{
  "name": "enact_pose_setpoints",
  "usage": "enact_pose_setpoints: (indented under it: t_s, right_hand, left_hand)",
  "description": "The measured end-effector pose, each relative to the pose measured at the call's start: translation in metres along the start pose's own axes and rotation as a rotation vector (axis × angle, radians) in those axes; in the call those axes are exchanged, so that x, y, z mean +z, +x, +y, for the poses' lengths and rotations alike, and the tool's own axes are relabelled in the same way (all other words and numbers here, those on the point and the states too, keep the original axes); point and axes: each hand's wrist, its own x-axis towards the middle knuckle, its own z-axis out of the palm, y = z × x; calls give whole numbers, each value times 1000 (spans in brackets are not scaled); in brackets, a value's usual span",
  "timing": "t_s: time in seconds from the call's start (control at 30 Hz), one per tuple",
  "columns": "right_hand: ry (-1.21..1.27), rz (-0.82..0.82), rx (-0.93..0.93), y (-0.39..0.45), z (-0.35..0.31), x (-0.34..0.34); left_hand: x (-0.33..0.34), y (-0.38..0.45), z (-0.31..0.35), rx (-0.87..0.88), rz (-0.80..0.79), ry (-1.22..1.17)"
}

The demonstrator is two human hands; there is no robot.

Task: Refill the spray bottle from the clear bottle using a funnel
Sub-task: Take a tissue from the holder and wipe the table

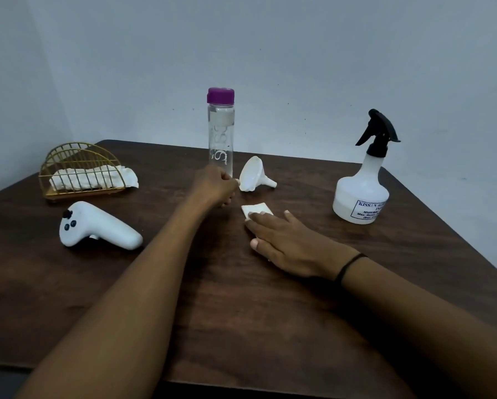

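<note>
Two bare hands on a dark wooden table [241, 312] set against a plain pale blue-grey wall [299, 53].

The left hand [214, 185] curls at the base of the clear bottle [221, 133], which stands upright with its purple cap on, though whether the fingers actually grip it cannot be told; the right hand [287, 243] lies flat, fingers straight, pressing a white tissue [255, 210]; the white funnel [254, 174] lies on its side just beside the bottle; the spray bottle [361, 194] stands well apart at right, black trigger head on; at left sit a gold wire holder [80, 168] with napkins and a white controller [97, 227].
</note>
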Motion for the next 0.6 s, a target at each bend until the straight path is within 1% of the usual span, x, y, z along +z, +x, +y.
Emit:
enact_pose_setpoints:
  t_s: [0.07,0.17,0.33,0.5,0.6]
  right_hand:
    - [16,-10,65,-3,9,-1]
    - [7,-38,160,-11,21,-3]
    - [13,-108,258,-32,25,-6]
    - [66,-136,299,-57,11,-4]
    - [79,-149,273,-71,-6,-3]
  left_hand:
    - [3,-1,1,31,12,18]
    - [8,-3,2,88,-9,60]
    - [11,-9,6,127,-37,103]
    - [12,-9,5,137,-48,139]
    - [11,-7,3,150,-49,161]
